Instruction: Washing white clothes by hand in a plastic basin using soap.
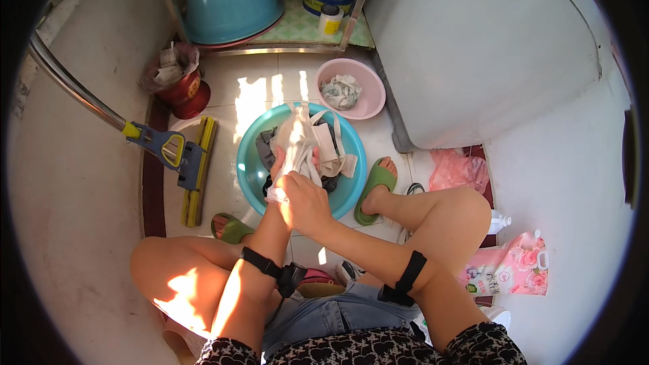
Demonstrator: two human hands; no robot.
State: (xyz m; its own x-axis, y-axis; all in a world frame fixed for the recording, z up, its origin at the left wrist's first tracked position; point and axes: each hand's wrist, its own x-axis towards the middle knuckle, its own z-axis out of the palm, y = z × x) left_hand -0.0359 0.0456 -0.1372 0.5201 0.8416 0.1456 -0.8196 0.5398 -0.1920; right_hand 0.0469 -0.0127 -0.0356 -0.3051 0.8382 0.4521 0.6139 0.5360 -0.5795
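Observation:
A wet whitish garment point(299, 149) with pale straps is draped over my left hand point(278, 162), which is mostly hidden under it. Only some fingertips show at the cloth's two sides. My right hand point(307, 200) crosses over the left wrist, its fingers closed on the near end of the same cloth. Both hands are above a turquoise plastic basin point(245, 182) on the floor between my feet. Inside the basin lie a dark grey garment point(265, 148) and a beige strapped piece of clothing point(329, 154). Whether this beige piece joins the held garment, I cannot tell.
A pink basin point(377, 94) holds a crumpled cloth point(342, 92). To the left are a sponge mop point(199, 172) and a red waste bin point(190, 96). Ahead, a low shelf point(284, 28) bears an upturned blue basin point(230, 5). A pink detergent pouch point(517, 268) stands at right.

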